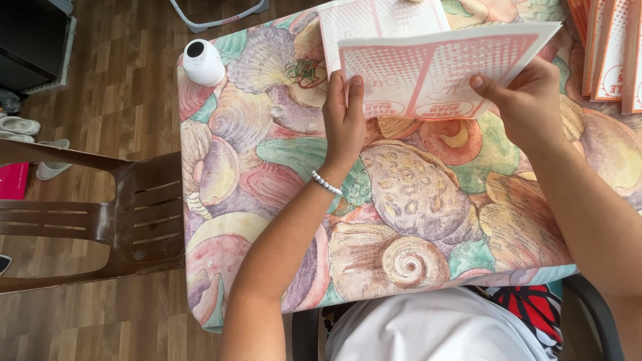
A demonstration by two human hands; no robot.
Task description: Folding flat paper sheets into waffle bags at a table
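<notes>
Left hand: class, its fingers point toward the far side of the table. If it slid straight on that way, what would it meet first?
The left hand already touches the pink-and-white printed sheet it holds. Straight on, it would probably meet the second printed sheet lying flat on the shell-patterned tablecloth, though depth is unclear.

A home, by the look of it: wood-pattern flooring point(134, 80), a brown plastic chair point(100, 220) at nine o'clock, slippers point(20, 126) at ten, and a seashell-print cloth point(267, 167) over the small table.
</notes>
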